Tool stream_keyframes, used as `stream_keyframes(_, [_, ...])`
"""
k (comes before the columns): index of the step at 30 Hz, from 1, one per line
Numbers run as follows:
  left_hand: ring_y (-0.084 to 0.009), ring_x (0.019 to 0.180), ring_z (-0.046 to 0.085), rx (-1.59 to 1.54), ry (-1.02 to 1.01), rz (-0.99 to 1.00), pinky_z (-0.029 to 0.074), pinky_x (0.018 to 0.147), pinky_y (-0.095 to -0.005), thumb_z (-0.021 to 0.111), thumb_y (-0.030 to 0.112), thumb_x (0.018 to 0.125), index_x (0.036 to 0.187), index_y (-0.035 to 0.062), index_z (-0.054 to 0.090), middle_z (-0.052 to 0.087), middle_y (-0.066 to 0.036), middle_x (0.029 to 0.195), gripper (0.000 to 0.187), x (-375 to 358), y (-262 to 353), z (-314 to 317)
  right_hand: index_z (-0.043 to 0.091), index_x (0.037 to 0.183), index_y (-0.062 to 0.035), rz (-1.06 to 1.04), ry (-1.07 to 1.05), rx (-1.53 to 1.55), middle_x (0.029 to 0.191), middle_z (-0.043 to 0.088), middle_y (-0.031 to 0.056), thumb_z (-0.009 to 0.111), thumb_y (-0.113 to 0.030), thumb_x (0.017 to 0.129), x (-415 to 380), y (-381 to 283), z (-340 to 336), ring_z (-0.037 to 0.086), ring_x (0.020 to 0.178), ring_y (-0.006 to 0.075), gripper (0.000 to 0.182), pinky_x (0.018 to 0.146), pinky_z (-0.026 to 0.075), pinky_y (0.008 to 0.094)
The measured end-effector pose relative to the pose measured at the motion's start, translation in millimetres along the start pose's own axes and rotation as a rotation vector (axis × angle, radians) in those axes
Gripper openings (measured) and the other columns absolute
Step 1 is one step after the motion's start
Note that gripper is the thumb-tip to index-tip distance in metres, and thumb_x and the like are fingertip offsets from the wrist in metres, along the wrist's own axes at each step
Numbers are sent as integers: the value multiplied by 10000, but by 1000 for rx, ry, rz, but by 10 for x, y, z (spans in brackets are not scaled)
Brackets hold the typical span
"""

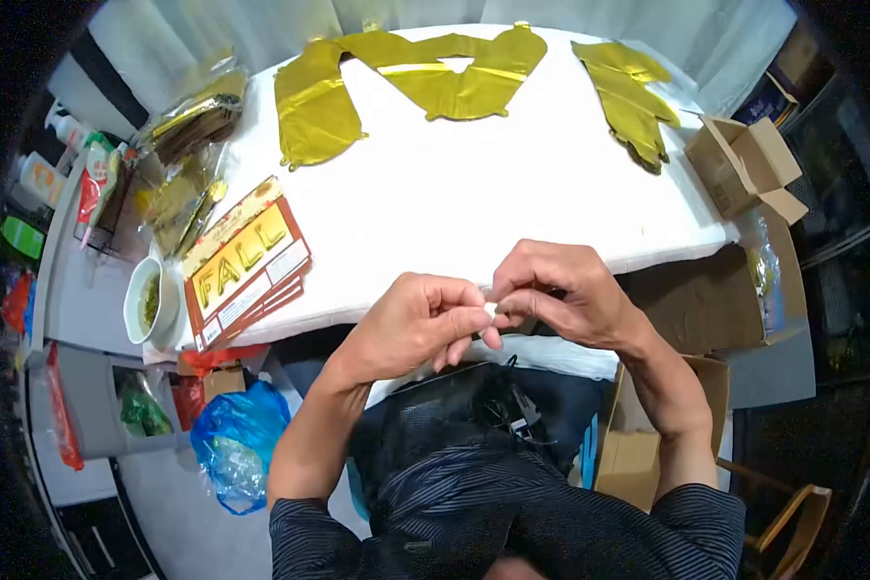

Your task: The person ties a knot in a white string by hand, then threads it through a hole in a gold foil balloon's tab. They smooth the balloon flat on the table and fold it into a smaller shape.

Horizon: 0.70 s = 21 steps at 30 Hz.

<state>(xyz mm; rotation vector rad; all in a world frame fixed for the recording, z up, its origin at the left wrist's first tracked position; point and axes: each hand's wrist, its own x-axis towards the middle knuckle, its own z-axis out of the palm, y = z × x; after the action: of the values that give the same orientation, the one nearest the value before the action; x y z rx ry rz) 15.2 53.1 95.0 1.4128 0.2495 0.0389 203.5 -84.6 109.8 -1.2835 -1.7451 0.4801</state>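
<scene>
In front of my body, at the table's near edge, my left hand (420, 324) and my right hand (565, 290) meet at the fingertips. Both are closed in a pinch on a small white piece (491, 309); its kind is too small to make out. Flat gold foil letter balloons (459, 92) lie joined along the far side of the white-covered table (454, 193). Another stack of gold foil balloons (628, 97) rests at the far right. Left of my hands is a fanned pile of printed cards (246, 266) reading "FALL".
Clear bags of gold foil (193, 111) sit at the far left, above a white bowl (150, 300) with green bits. An open cardboard box (744, 164) stands at the right edge. Below left hangs a blue plastic bag (240, 445); another carton (648, 454) is below right.
</scene>
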Motion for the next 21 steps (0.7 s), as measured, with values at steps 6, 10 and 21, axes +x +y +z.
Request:
stream_keyframes(6, [-82, 434, 537, -365, -110, -128, 395, 381, -204, 665, 61, 953, 958, -50, 641, 743, -178, 871, 114, 53, 8, -88, 672, 943, 67, 125, -26, 270, 923, 659, 108, 648, 104, 893, 61, -16, 17, 658, 718, 126, 67, 606, 549, 253])
stream_keyframes(10, [-81, 442, 544, -441, -54, -75, 374, 363, -184, 685, 33, 930, 920, -16, 559, 738, -200, 867, 136, 99, -85, -156, 675, 968, 66, 216, -44, 404, 904, 662, 89, 651, 85, 905, 74, 9, 54, 669, 717, 117, 71, 608, 542, 238])
stream_keyframes(21, [-115, 687, 622, -472, 309, 263, 513, 511, -208, 664, 85, 974, 1132, -55, 542, 684, -161, 1042, 244, 383, -56, -206, 655, 969, 42, 512, 271, 393, 837, 648, 56, 641, -18, 932, 453, 315, -427, 635, 651, 110, 72, 651, 571, 263])
